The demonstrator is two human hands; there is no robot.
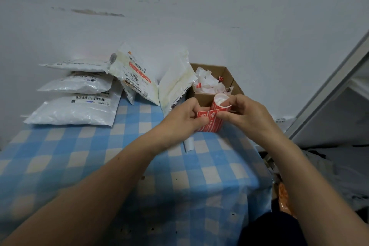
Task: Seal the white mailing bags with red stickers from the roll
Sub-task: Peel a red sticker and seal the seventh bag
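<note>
Above the middle of the table, my right hand (242,115) grips a roll of red stickers (216,110) with a white core. My left hand (184,119) pinches a red sticker (202,115) at the roll's free end. A strip of white backing paper (188,145) hangs below my left hand. Three white mailing bags lie stacked at the back left (75,109). Two more white bags lean against the wall, one with a red and white label (135,75) and one plain (175,84).
An open brown cardboard box (203,97) holding crumpled white paper scraps stands just behind my hands. The table wears a blue and cream checked cloth (119,156). A pale metal frame (329,94) rises at the right, with dark clutter on the floor below it.
</note>
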